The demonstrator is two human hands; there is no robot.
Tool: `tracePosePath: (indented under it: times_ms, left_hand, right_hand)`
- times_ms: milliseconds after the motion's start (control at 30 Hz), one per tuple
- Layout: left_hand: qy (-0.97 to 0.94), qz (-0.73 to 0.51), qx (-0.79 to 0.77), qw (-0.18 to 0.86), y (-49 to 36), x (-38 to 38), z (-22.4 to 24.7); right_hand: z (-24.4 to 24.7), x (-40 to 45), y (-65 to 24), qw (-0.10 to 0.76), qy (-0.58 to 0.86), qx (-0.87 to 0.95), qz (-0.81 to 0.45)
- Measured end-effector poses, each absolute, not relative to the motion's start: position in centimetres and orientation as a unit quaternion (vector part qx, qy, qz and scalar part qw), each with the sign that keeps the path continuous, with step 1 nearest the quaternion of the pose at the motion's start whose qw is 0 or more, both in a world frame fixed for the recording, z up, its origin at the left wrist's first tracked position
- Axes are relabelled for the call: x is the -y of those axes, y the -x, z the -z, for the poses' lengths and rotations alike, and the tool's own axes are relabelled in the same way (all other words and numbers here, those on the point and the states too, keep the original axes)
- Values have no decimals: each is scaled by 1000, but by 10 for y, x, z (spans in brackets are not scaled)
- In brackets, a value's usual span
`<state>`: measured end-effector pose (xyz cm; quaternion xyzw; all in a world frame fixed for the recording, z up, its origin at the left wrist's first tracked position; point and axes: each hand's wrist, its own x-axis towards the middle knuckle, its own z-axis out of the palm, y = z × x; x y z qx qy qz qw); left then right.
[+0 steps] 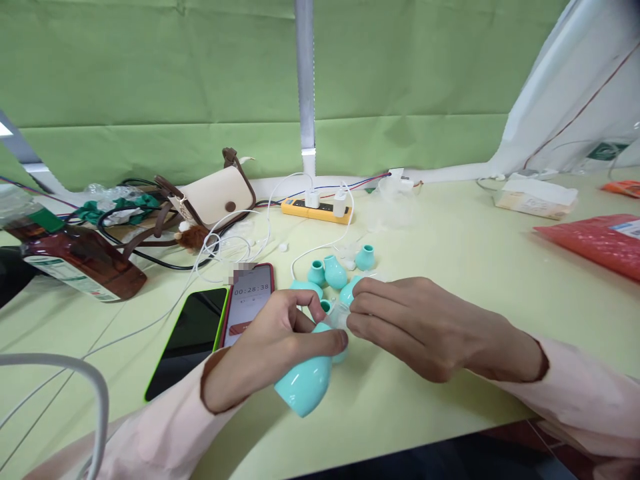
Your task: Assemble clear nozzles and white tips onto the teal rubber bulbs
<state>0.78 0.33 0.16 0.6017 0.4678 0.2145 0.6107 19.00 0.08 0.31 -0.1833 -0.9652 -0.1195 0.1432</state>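
My left hand grips a glossy turquoise bulb-shaped piece, its rounded end pointing down toward the table's front edge. Close on its right, my right hand has its fingers closed on a clear, translucent piece at the neck of the turquoise one. The exact shape of that clear piece is hard to make out. Just behind my hands lie several more turquoise pieces, among them an upright one and a tilted one. Some are partly hidden by my fingers.
Left of my hands lie a phone showing a timer and a black-screened phone. Behind are a yellow power strip, white cables and a cream bag. A large bottle lies far left, a red package far right.
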Motion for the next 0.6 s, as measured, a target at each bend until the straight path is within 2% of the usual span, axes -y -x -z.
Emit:
tracePosePath:
  times_ms: [233,433,600]
  left_hand:
    - [-602,-198,-457,624,-7,-4,-2]
    - [-606,-188,-453,626,-7,-2,0]
    - [-626,-161,-442,621,-5,0,7]
  right_hand:
    - [2,-10,-193,180,202,951,146]
    - [0,-14,-199,268,142,953,-22]
    - [-1,-18,-200,263,112,948,-140]
